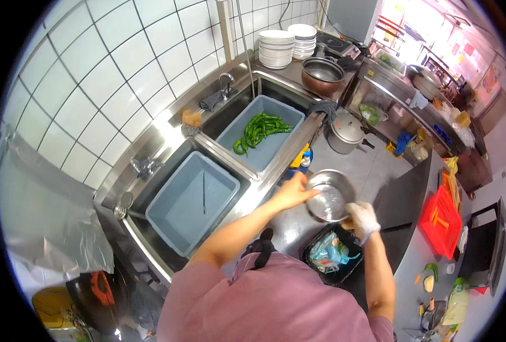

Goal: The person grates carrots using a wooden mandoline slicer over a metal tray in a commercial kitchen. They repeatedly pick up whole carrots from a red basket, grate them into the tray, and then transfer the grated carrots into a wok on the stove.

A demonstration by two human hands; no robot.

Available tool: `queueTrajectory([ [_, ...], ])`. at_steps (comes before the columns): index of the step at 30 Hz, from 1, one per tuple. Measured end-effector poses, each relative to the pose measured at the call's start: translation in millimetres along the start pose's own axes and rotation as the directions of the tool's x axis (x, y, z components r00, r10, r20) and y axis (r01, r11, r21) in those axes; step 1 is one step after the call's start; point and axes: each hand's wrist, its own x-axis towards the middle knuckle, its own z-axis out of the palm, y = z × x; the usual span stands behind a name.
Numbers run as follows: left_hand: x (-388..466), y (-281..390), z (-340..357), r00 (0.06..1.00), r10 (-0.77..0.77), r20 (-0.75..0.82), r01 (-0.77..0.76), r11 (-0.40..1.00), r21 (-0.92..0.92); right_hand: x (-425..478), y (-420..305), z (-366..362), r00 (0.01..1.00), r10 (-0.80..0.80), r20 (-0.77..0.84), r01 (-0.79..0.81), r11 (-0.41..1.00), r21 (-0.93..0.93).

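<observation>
A round stainless steel bowl (330, 196) is held in front of me, over the floor beside the sink. My left hand (294, 191), bare, grips its left rim with the thumb over the edge. On the opposite rim is my right hand (362, 218), in a white glove. The bowl's shiny inside shows bright reflections; whether it holds water I cannot tell. Left of me, long green peppers (259, 130) lie in a grey plastic tub (278, 104) in the far sink basin. A second grey tub (178, 201) in the near basin has a thin dark stick (204, 192) inside.
A black bin (336, 278) with plastic waste stands below my right hand. A lidded pressure cooker (346, 132) is on the floor ahead. At right, a counter (411, 273) carries a red plastic basket (438, 224). Stacked white plates (276, 49) and a brown pot (322, 77) stand beyond the sink.
</observation>
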Motion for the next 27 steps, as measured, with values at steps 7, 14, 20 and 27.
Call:
queueTrajectory([
  [7, 71, -37, -148, 0.964, -0.265, -0.021, 0.261, 0.959, -0.108, 93, -61, 118, 0.951, 0.068, 0.303, -0.076, 0.997, 0.015],
  [14, 171, -9, -245, 0.917, 0.264, -0.299, 0.118, 0.536, 0.836, 121, -67, 108, 0.980, -0.048, 0.192, 0.038, 0.998, 0.052],
  [20, 257, -21, -280, 0.798, 0.599, -0.063, 0.105, -0.035, 0.994, 89, -10, 31, 0.980, 0.181, -0.078, -0.166, 0.971, 0.171],
  [27, 301, 43, -335, 0.597, 0.780, 0.188, 0.167, -0.350, 0.922, 36, 30, -14, 0.946, 0.264, -0.188, -0.189, 0.921, 0.341],
])
